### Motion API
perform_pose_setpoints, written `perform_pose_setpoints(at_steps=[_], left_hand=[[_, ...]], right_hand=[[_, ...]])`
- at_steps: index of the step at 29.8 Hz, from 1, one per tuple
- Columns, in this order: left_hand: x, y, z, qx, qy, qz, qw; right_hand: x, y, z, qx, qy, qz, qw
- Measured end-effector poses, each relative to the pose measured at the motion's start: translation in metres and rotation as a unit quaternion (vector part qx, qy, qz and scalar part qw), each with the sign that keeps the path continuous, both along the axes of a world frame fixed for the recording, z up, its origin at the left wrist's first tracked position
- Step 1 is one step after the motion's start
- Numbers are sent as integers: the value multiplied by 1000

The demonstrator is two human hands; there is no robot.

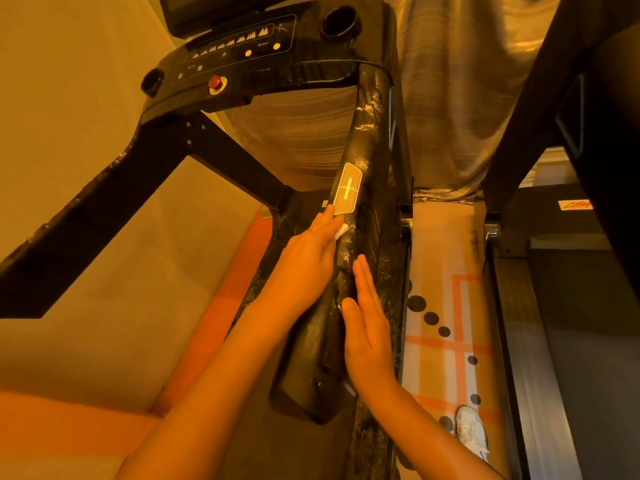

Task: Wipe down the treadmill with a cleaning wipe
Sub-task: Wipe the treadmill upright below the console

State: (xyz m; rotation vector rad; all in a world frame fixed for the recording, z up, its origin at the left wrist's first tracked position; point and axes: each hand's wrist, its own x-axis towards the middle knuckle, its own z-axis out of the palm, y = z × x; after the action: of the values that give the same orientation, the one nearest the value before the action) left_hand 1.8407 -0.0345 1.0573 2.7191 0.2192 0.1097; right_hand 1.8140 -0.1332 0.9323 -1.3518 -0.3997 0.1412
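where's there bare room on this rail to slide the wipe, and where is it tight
Free: the handrail stretch between the button pad and the console. Tight: just below the button pad, where the left hand presses the wipe and the right hand lies flat on the handrail.

Open gap between handrail and slanted upright, console above

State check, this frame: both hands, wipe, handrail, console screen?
left hand: fingers straight, pressing the cleaning wipe onto the handrail
right hand: flat, fingers straight, against the handrail
cleaning wipe: mostly covered by the left fingers, white corner showing
handrail: streaked with pale smears
console screen: dark
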Motion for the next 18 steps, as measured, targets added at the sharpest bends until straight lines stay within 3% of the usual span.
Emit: perform_pose_setpoints(at_steps=[5, 18], left_hand=[[-14, 6, -6, 9, 12, -4, 1000], [-7, 22, -20, -69, -65, 12, 995]], right_hand=[[20, -6, 1, 7, -1, -4, 1000], [134, 32, 13, -2, 27, 0, 1000]])
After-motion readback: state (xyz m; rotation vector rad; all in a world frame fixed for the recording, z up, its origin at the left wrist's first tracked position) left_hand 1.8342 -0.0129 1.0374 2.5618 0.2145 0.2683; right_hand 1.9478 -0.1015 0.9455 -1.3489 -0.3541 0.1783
